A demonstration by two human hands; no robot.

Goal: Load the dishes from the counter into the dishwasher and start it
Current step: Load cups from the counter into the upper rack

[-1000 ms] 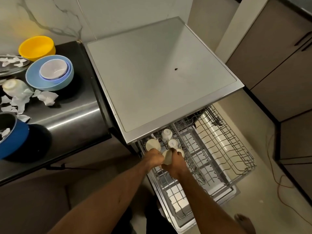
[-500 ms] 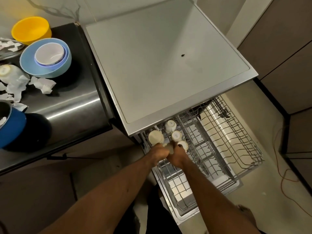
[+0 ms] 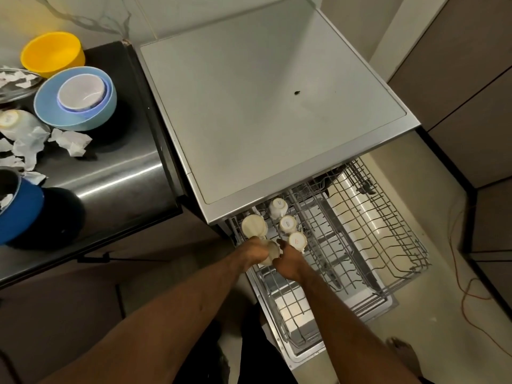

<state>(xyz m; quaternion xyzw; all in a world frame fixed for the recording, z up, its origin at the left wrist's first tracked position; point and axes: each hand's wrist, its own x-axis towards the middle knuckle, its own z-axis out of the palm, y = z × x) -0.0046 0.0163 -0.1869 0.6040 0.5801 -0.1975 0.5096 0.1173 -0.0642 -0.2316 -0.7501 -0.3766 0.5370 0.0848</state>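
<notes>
We see both hands curled round one cream cup (image 3: 270, 252): the left hand (image 3: 253, 249) grips it from 9 o'clock and the right hand (image 3: 289, 263) from 3 o'clock, above the pulled-out rack (image 3: 399, 225). Four upturned cups (image 3: 287, 223) sit in the rack from 11 to 2 o'clock of it. At 10 o'clock, stacked bowls (image 3: 74, 112) stand on the counter (image 3: 124, 167).

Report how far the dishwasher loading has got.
Done: four cups sit upside down in the rack. In hand: the left hand and right hand hold a fifth cup at the rack's near corner. Left: the yellow bowl, blue bowl with a white bowl inside, and dark blue bowl sit on the counter; the dishwasher is open, unstarted.
</notes>
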